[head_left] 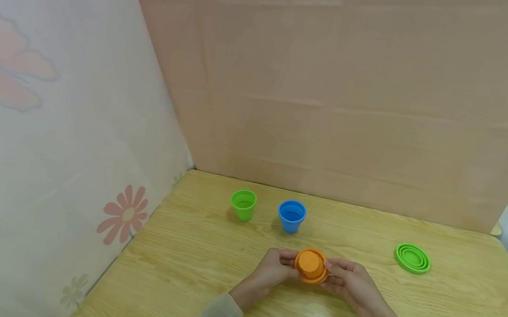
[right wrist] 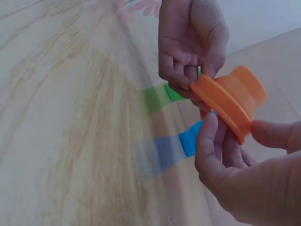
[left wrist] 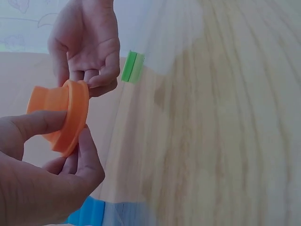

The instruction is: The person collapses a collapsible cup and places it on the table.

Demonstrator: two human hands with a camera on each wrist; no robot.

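Tbl [head_left: 181, 264]: grn cup [head_left: 243, 207], blu cup [head_left: 291, 218], disc [head_left: 412, 258]

A cup [head_left: 310, 266] is between left hand [head_left: 273, 269] and right hand [head_left: 357, 287]; behind, on the table [head_left: 196, 261], second cup [head_left: 243, 207] stands left of third cup [head_left: 291, 218], disc [head_left: 413, 258] rightmost.

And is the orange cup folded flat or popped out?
The orange cup is at least partly popped out: both wrist views show its stepped wall standing out from its rim. Whether fully, I cannot tell.

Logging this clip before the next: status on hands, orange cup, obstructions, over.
Left hand and right hand both gripping orange cup. Its base facing head camera. No obstruction seen; blue cup stands beyond.
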